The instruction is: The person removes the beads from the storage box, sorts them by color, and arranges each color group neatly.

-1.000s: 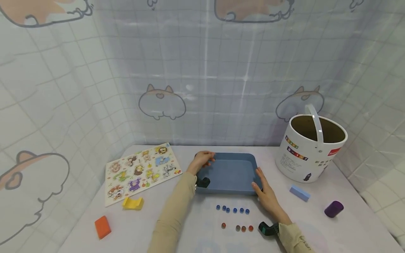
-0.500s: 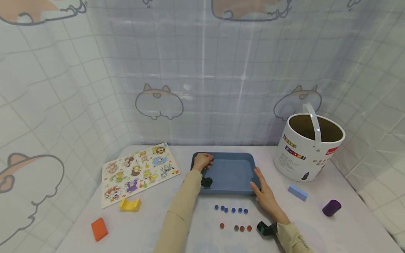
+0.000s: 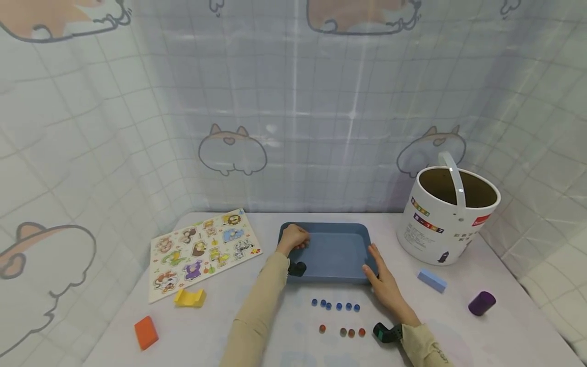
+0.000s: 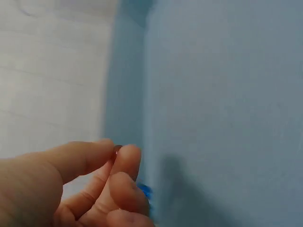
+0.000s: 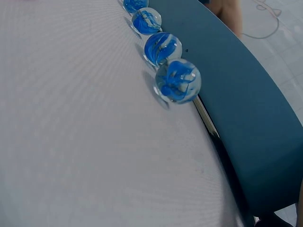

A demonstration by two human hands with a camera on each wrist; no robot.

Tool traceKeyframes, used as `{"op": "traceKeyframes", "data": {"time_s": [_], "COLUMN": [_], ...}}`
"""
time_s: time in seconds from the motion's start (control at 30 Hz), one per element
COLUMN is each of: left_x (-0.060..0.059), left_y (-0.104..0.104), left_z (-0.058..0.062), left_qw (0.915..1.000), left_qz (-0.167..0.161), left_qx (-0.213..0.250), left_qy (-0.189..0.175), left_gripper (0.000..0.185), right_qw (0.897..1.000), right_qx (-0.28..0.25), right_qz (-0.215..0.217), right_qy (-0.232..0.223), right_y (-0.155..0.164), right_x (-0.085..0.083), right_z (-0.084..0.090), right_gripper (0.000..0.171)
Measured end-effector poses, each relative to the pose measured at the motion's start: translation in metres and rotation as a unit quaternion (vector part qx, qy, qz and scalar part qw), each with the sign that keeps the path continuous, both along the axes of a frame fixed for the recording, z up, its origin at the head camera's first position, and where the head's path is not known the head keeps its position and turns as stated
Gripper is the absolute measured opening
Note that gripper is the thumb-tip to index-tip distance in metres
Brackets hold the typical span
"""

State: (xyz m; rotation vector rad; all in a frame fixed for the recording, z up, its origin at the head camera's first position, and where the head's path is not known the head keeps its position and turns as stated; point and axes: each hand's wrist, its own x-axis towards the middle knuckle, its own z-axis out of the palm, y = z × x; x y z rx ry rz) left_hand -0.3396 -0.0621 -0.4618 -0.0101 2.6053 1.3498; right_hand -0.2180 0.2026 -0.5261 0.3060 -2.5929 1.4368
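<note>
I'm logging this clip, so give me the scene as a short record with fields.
left hand: over the tray's near-left part, fingers curled, pinching small marbles
right hand: fingers straight against the tray's near-right corner
tray: blue, on the table
blue marbles: a row before the tray
reddish marbles: a row nearer the person
bucket: white, right of the tray
</note>
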Motion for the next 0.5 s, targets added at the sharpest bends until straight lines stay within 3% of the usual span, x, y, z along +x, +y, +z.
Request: {"op": "traceKeyframes", "data": {"time_s": [0.13, 0.27, 0.4, 0.5], "left_x": [0.023, 0.061, 0.101, 0.126], "left_y": [-0.007, -0.008, -0.006, -0.004], "left_z": [0.011, 0.021, 0.019, 0.009], "left_qw": [0.9965, 0.9858, 0.9737, 0.9692], "left_qz": [-0.052, -0.120, -0.189, -0.217], "left_qx": [0.064, 0.116, 0.126, 0.114], "left_qy": [0.016, 0.021, 0.019, 0.021], "left_gripper": [0.024, 0.022, 0.021, 0.018], "right_qw": [1.000, 1.000, 1.000, 1.000], "right_qx": [-0.001, 0.007, 0.008, 0.005], "right_qz": [0.001, 0.004, 0.002, 0.001], "right_qy": [-0.001, 0.003, 0.008, 0.011], "right_y": [-0.001, -0.001, 0.000, -0.001], "right_x": [0.001, 0.001, 0.002, 0.001], "right_z": [-0.001, -0.001, 0.000, 0.001], "right_gripper": [0.064, 0.064, 0.063, 0.063]}}
